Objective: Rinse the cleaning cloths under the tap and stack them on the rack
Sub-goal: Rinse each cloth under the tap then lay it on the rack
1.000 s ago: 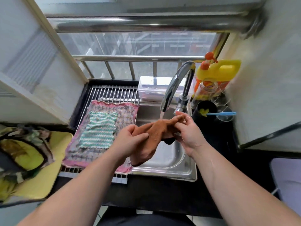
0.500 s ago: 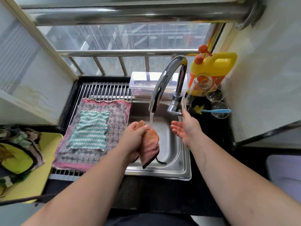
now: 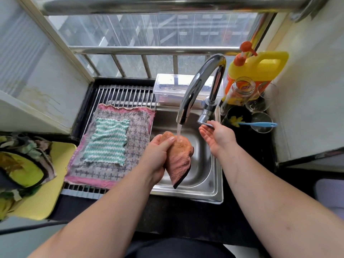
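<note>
My left hand (image 3: pixel 159 153) grips an orange cloth (image 3: pixel 179 159) over the steel sink (image 3: pixel 202 170). Water runs from the chrome tap (image 3: pixel 197 90) onto the top of the cloth. My right hand (image 3: pixel 216 137) hovers just under the tap lever, fingers straight and apart, holding nothing. On the wire rack (image 3: pixel 122 95) to the left lies a pink-edged grey cloth (image 3: pixel 135 146), with a green-and-white striped cloth (image 3: pixel 108 142) spread on top of it.
A clear plastic box (image 3: pixel 171 88) stands behind the sink. At the right are a yellow detergent jug (image 3: pixel 260 67), a glass jar (image 3: pixel 240 92), glasses and a blue utensil (image 3: pixel 258 124). A yellow tray (image 3: pixel 46 192) with patterned fabric (image 3: pixel 20 168) sits at the left.
My right hand let go of the orange cloth and moved right to the tap lever. My left hand alone now holds the cloth under the stream.
</note>
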